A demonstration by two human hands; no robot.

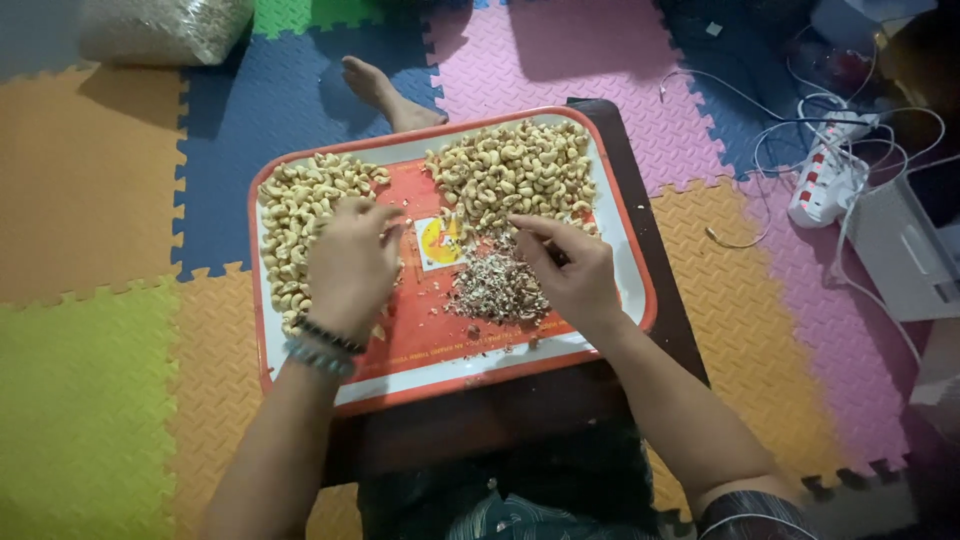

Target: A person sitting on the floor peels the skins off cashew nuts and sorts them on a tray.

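On the orange-rimmed tray [640, 300], the left hand [350, 265] rests spread over the left cashew pile [290, 200]; the right hand [575, 275] seems pinched, perhaps on one cashew, beside the shell scraps [497, 290]. Cashews are light, brittle, best pinched singly by their sides.

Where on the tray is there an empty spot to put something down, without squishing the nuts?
The tray is barest along its near edge, below the crumb heap, and in the red strip between the left hand and that heap. The right rim beside the right hand is bare too. The left pile of cashews and the far pile are crowded.
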